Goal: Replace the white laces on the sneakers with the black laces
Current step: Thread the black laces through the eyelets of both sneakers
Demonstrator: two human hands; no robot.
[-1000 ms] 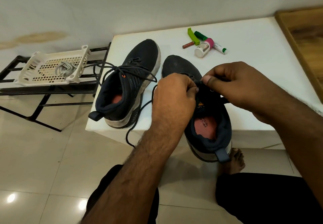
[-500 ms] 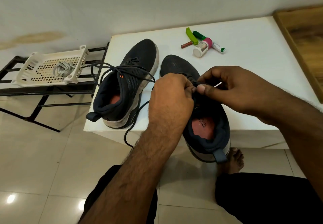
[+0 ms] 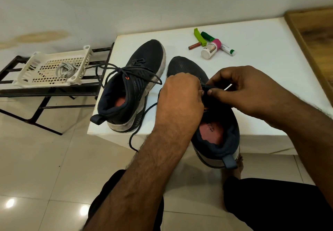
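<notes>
Seen from above, two bare hands meet over a dark sneaker. The left hand (image 3: 182,95) has its fingers curled at the shoe's eyelet area, and the right hand (image 3: 239,88) pinches a black lace (image 3: 207,87) between thumb and forefinger — the fingertips of both hands nearly touch. The right sneaker (image 3: 214,122) lies with its heel hanging over the near edge of a white desk (image 3: 261,59), its pink insole showing. A loose length of black lace trails from under the left hand down past the desk edge. Just to the left stands the left sneaker (image 3: 133,90), already threaded with a dark lace, its ends loose. Farther back on the desk lie a small white bottle (image 3: 208,50), a green clip (image 3: 199,36), a green-capped tube (image 3: 218,43) and a small brown tube (image 3: 194,45). Off to the left, a white plastic basket (image 3: 41,70) on a black metal rack (image 3: 36,94) holds a bundle of pale laces (image 3: 65,69).
</notes>
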